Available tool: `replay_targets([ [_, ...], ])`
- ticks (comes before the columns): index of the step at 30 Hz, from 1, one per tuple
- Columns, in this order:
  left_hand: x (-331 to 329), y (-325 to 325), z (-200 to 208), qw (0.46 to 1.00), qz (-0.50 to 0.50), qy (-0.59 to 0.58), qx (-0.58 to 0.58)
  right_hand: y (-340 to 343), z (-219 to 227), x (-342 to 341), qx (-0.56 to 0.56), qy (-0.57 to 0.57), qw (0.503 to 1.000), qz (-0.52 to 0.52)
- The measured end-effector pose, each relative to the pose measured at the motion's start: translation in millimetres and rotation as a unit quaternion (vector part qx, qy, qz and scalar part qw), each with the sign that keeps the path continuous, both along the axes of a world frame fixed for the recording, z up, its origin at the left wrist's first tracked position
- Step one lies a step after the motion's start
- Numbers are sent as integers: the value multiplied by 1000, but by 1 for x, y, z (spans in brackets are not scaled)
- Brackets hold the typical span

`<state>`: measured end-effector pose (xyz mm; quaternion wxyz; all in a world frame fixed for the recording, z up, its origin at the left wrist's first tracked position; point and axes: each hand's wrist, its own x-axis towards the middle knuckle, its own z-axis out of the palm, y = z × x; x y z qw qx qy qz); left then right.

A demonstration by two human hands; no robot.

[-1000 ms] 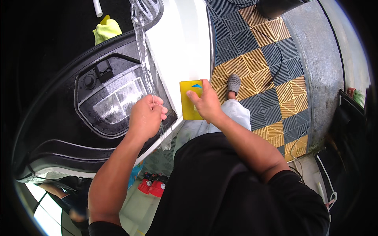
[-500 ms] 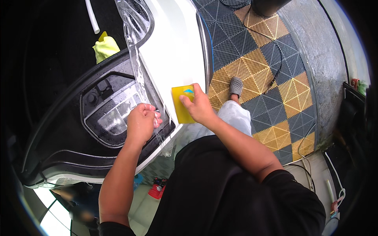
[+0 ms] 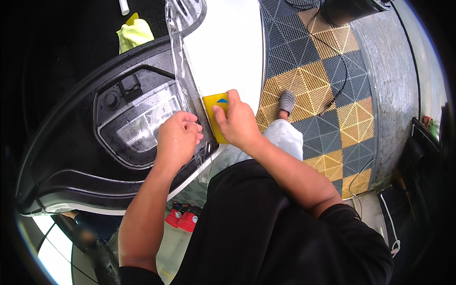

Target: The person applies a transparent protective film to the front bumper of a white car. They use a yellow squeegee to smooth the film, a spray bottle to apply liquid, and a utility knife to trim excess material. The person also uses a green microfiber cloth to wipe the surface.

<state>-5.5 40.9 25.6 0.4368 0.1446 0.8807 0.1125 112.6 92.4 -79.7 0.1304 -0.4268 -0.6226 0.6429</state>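
My right hand (image 3: 241, 124) grips a flat yellow squeegee card (image 3: 212, 105) with a blue mark on it. The card lies against the inner edge of a white car body panel (image 3: 228, 52). A strip of clear plastic film (image 3: 179, 59) runs loose and wrinkled along that edge. To the left, my left hand (image 3: 175, 140) is closed in a pinch on the film, whose tail hangs below the fingers. Exactly where the fingertips meet it is partly hidden. Under this hand lies a wet black trim panel (image 3: 95, 161) with a recessed clear-lensed compartment (image 3: 149, 126).
A yellow-green cloth (image 3: 135, 35) rests on the dark area at upper left, near a white tube (image 3: 124, 6). At upper right stands a dark cylinder (image 3: 346, 10) on patterned floor tiles (image 3: 308, 85) crossed by a cable. Red objects (image 3: 187, 221) sit low behind the car; a person shows at lower left.
My view has shifted, so the car sits further right in it. The squeegee card has moved leftward to the white panel's inner edge. My left hand still pinches the film.
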Motion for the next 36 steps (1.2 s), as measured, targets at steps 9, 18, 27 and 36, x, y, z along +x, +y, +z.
replay_targets([
  [9, -9, 5, -8, 993, -95, 65, -2, -9, 14, -22, 106, -37, 993, 43],
  [18, -39, 22, -7, 992, -8, 81, 93, 17, -30, 3, -29, 44, 993, -104],
  [27, -38, 32, -12, 992, -75, 91, 54, 47, -22, -15, -51, 48, 997, -20],
  [36, -11, -2, 7, 943, -301, 140, -7, 85, 89, 79, -32, 215, 967, 135],
])
